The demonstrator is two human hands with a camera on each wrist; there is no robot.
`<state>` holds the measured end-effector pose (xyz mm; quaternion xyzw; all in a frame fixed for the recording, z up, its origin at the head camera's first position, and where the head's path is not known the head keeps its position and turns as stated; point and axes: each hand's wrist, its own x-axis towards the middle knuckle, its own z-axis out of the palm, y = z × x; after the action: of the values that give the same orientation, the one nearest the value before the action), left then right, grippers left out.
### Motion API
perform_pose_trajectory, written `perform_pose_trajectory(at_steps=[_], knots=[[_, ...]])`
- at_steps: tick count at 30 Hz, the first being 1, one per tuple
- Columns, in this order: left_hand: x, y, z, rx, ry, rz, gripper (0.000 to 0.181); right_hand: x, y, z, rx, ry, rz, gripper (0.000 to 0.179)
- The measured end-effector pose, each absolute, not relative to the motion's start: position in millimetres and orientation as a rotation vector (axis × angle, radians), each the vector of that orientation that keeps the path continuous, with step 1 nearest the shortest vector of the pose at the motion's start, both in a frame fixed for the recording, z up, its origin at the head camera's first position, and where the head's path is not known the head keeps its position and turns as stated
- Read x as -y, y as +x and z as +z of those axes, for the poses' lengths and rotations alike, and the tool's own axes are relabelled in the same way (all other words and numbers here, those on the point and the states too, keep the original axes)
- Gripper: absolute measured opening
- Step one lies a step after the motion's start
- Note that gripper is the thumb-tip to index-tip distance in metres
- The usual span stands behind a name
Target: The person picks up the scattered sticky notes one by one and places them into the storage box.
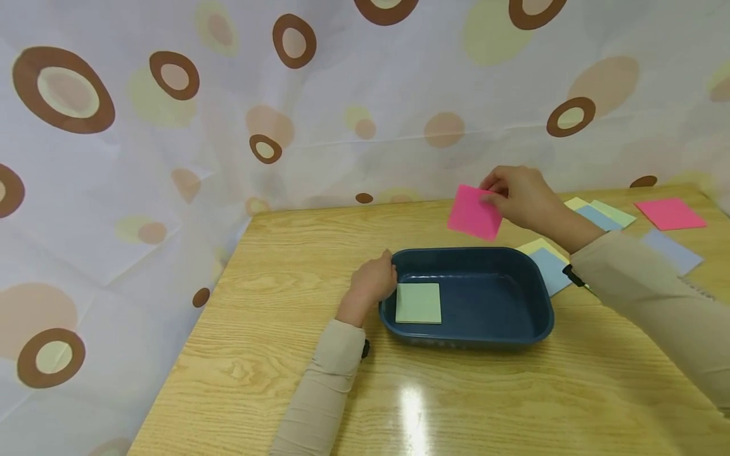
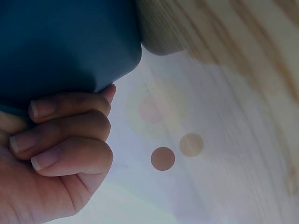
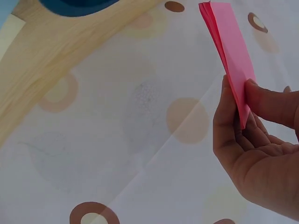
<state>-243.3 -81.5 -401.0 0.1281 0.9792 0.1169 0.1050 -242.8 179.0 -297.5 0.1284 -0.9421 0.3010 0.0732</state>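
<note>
Standing here, taking the blue tub (image 1: 490,307) as the clock's centre and twelve as the side away from the person, I see the left hand (image 1: 373,278) at ten o'clock. Its grip is closed around the rim there, fingers curled in against the tub's wall. The right hand (image 1: 521,196) is up at about one o'clock, its grip pinching a pink pad (image 1: 472,212) between thumb and fingers. That pad hangs in the air near the tub's twelve o'clock edge, apart from it, its sheets slightly fanned at the free end.

Inside the tub, a pale green pad (image 1: 419,303) lies flat toward nine o'clock. Just outside at two o'clock, a blue pad (image 1: 552,271) overlaps a yellow one (image 1: 535,246), partly behind the right sleeve (image 1: 644,297). Farther along two o'clock lies a cluster of yellow, blue and green paper (image 1: 599,217); toward three, a second pink pad (image 1: 670,213) and a lavender one (image 1: 675,252). All rest on the wooden table (image 1: 274,285), before a spotted cloth (image 1: 342,69).
</note>
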Motion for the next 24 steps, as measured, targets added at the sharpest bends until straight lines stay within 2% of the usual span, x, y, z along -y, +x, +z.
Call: perform_pose_trajectory(at_steps=[7,24], knots=[[81,-243,-400,-2.889,0.391,0.336,0.046,-158,-235,-305,2.874,0.445,0.942,0.02],[80,-243,-400,-2.882,0.358,0.332,0.046,-115,-235,-337,3.061,0.793,1.071,0.013]])
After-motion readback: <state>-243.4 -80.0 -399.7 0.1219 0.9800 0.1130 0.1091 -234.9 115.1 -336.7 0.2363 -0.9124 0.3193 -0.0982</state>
